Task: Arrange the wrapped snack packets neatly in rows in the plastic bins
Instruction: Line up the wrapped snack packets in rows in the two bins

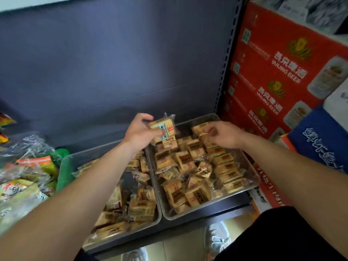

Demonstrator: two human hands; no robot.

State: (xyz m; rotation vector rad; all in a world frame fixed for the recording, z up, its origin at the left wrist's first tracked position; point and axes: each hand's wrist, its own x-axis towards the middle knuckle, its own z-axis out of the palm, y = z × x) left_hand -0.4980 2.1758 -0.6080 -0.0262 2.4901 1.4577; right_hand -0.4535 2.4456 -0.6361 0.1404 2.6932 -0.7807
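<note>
We hold tan wrapped packets (163, 129) over the right clear plastic bin (216, 202).
Our left hand (139, 133) clamps them; our right hand (224, 135) curls its fingers, grip unclear.

Left grip (139, 132): fingertips hidden behind the packets (163, 129) it holds; how many are in the stack cannot be told.
Right grip (222, 134): fingers curled over the right bin (253, 174); whether they pinch a packet cannot be told.
Left bin (94, 149): below the left grip, partly hidden by the forearm; packet print blurred.
Snack bags (24, 176): well left of the left grip, blurred, cut by the edge.
Beer cartons (278, 72): right of the right grip, cut by the top and right edges.
</note>
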